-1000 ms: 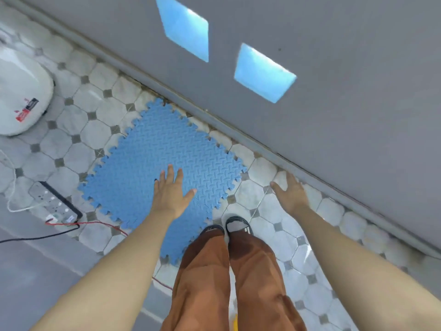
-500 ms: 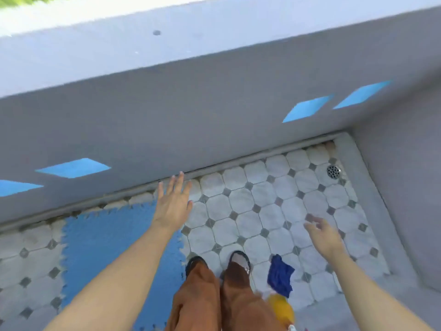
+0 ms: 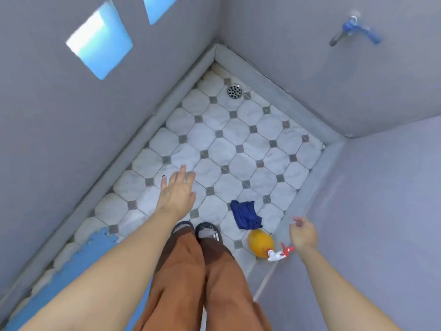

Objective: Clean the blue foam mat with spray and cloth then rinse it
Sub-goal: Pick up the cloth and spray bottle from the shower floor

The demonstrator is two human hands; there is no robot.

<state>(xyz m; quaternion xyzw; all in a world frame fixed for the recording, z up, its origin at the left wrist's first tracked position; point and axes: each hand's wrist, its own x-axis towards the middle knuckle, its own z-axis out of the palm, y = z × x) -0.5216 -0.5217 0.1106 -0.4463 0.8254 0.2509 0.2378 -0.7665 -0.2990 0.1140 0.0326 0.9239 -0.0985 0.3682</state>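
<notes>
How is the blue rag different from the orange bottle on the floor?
The rag is dark blue, soft and crumpled flat; the bottle is orange, round and smooth. The bottle lies on its side and has a white and red spray top; the rag has no parts. The rag lies farther from the feet. Both lie on the tiled floor, touching, and neither hand holds them.

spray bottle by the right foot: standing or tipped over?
Tipped over. The orange spray bottle lies on its side on the tiled floor, white and red trigger head pointing toward the low kerb, just below the blue cloth.
</notes>
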